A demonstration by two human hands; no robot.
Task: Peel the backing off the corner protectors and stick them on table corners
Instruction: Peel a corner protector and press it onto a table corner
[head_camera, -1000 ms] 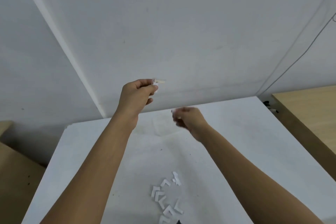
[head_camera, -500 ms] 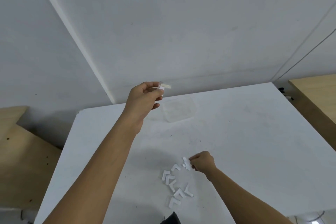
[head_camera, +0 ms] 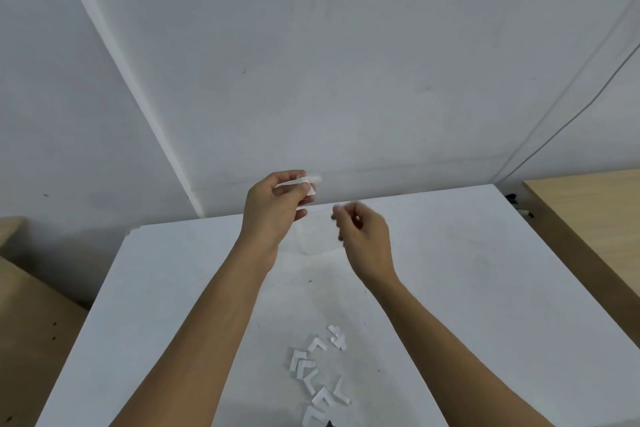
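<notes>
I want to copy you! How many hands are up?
2. The left hand pinches a protector over the table; the right hand hovers beside it, blurred.

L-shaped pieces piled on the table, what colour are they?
The L-shaped pieces are white; head view.

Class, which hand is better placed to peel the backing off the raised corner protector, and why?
Probably right: the left hand pinches the corner protector, so it is occupied, while the right hand hangs close beside it, fingers curled.
</notes>
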